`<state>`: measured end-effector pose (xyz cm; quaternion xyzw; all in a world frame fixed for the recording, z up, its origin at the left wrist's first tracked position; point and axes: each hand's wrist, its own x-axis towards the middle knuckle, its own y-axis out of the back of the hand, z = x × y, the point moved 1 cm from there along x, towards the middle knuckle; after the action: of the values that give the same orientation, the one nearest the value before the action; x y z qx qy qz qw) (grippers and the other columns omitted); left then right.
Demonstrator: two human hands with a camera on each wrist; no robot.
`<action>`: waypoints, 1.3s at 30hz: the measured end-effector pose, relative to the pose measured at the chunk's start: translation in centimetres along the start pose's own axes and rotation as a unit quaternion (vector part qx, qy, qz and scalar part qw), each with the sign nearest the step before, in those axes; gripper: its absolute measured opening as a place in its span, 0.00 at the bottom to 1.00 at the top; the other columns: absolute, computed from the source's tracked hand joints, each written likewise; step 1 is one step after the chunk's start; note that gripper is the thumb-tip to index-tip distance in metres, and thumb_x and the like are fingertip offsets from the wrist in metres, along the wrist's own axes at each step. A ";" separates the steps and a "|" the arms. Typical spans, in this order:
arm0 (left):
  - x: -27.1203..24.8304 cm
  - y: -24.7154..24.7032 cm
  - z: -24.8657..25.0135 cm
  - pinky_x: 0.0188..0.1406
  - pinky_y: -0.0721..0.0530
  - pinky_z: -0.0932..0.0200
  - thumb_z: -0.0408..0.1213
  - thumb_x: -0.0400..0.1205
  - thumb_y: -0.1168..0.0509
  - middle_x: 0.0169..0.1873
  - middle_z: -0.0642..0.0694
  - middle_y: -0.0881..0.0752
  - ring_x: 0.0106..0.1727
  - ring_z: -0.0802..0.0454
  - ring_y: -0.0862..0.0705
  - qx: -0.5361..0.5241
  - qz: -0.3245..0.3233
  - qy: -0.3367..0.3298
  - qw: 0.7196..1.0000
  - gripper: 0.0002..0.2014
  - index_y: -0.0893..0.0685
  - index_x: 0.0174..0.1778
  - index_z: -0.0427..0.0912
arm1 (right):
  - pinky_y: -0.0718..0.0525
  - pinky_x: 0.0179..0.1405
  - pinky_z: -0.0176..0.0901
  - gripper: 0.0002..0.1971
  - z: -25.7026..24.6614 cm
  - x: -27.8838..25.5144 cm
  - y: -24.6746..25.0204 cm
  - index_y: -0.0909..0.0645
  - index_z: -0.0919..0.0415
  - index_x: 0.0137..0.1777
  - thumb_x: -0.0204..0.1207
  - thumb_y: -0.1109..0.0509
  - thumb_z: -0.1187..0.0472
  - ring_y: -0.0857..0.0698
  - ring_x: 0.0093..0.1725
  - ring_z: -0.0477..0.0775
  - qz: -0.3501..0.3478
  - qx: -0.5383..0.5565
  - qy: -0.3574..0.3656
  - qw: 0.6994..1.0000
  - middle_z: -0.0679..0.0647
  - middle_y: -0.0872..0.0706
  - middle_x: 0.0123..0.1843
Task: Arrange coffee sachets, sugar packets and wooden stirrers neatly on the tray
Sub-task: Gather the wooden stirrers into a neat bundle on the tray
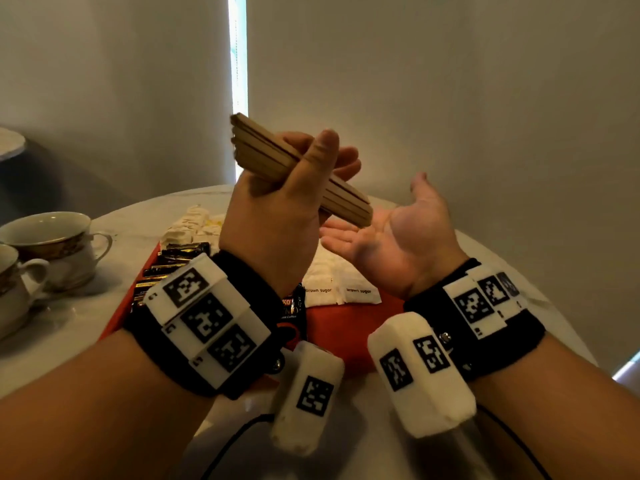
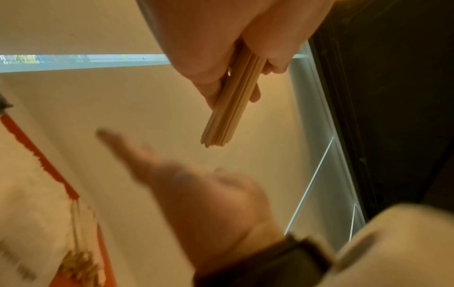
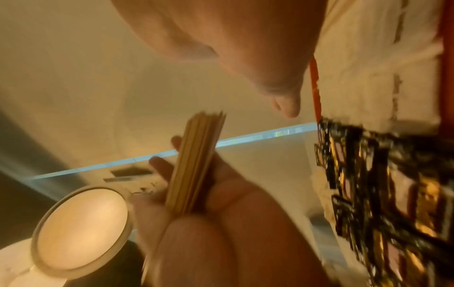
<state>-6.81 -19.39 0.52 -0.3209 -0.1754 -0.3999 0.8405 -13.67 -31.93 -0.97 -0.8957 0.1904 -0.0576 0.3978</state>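
The left hand (image 1: pixel 273 216) and wrist hide much of the tray (image 1: pixel 346 327); the coffee sachets (image 3: pixel 383 184) look smeared.

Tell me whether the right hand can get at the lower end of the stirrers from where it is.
Probably yes. The right hand lies open, palm up, just under the lower end of the stirrers that the left hand grips above the tray. Nothing shows between them.
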 end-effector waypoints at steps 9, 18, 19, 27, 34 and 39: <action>-0.2 0.1 -1.0 0.54 0.11 0.36 0.35 0.82 0.30 0.43 0.39 0.08 0.56 0.36 0.09 -0.024 -0.005 0.022 0.999 0.04 0.17 0.42 0.45 | 0.37 0.83 0.69 0.54 0.5 -0.2 -0.5 0.31 0.73 0.79 0.77 0.56 0.21 0.30 0.81 0.74 -0.027 -0.057 0.021 0.998 0.75 0.25 0.77; 0.4 0.7 -0.1 0.51 0.10 0.43 0.41 0.84 0.31 0.40 0.44 0.08 0.52 0.43 0.08 0.047 -0.010 0.034 0.998 0.06 0.18 0.43 0.44 | 0.20 0.66 0.61 0.40 0.2 -1.3 -0.8 0.23 0.69 0.74 0.80 0.43 0.32 0.19 0.66 0.66 -0.034 -0.275 0.085 0.957 0.69 0.17 0.68; 0.6 0.9 0.1 0.52 0.10 0.46 0.42 0.84 0.31 0.39 0.46 0.08 0.52 0.45 0.08 0.061 -0.012 0.032 0.998 0.07 0.17 0.41 0.46 | 0.18 0.58 0.58 0.35 0.0 -1.4 -0.8 0.20 0.67 0.71 0.79 0.39 0.37 0.18 0.62 0.66 -0.024 -0.316 0.122 0.941 0.67 0.16 0.63; 0.5 1.4 0.5 0.47 0.09 0.43 0.46 0.84 0.33 0.48 0.49 0.06 0.51 0.46 0.08 0.125 -0.132 0.134 0.974 0.11 0.16 0.50 0.42 | 0.17 0.32 0.45 0.18 -0.6 -2.4 -1.3 0.18 0.58 0.61 0.71 0.22 0.64 0.15 0.34 0.57 -0.145 -0.537 0.133 0.821 0.56 0.13 0.40; 0.3 1.5 0.2 0.51 0.12 0.32 0.52 0.75 0.24 0.64 0.47 0.13 0.58 0.40 0.10 0.148 -0.154 0.191 0.958 0.14 0.09 0.49 0.47 | 0.18 0.26 0.31 0.08 0.3 -3.0 -2.1 0.17 0.56 0.42 0.78 0.27 0.70 0.12 0.28 0.49 -0.096 -0.642 0.095 0.755 0.52 0.10 0.30; 0.4 1.5 0.5 0.59 0.14 0.29 0.57 0.71 0.25 0.61 0.50 0.11 0.61 0.44 0.11 0.193 -0.165 0.180 0.950 0.12 0.08 0.39 0.53 | 0.16 0.25 0.38 0.12 0.8 -3.2 -2.5 0.15 0.51 0.39 0.78 0.28 0.70 0.15 0.26 0.54 -0.109 -0.614 0.107 0.774 0.58 0.14 0.28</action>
<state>-5.45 -18.58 0.51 -0.0420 -0.1456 -0.5423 0.8264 -15.65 -28.60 0.45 -0.9524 0.1275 -0.0667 -0.2689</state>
